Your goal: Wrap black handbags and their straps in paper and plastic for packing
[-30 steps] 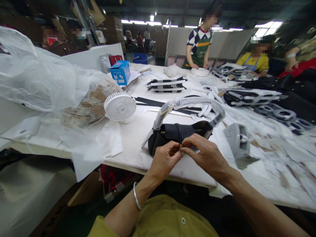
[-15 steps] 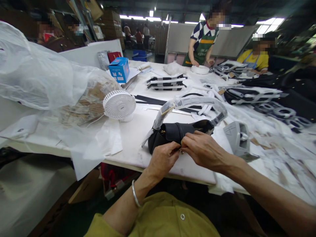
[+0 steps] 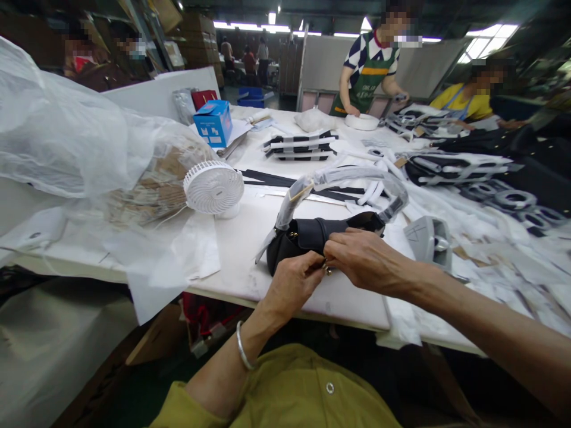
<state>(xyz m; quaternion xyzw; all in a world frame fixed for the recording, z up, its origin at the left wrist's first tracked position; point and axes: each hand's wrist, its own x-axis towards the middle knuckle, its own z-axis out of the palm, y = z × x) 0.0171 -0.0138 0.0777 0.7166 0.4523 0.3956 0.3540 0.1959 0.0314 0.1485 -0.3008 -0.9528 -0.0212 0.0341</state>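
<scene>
A small black handbag (image 3: 307, 236) lies near the front edge of the white table (image 3: 241, 249), its handle (image 3: 357, 176) wrapped in clear plastic and arching above it. My left hand (image 3: 294, 286) and my right hand (image 3: 363, 259) meet at the bag's front flap. Both are pinched closed on a small gold metal fitting (image 3: 327, 269) at the flap. A silver bangle (image 3: 241, 347) sits on my left wrist.
A white desk fan (image 3: 213, 188) and a big clear plastic bag of cardboard pieces (image 3: 89, 148) stand at the left. A grey tool (image 3: 430, 241) lies right of the bag. Wrapped straps and black bags cover the far table, where other people work. A blue box (image 3: 215, 123) stands behind.
Both hands have shifted slightly up and closer to the bag's flap while still pinching the small fitting. The view has drifted a little.
</scene>
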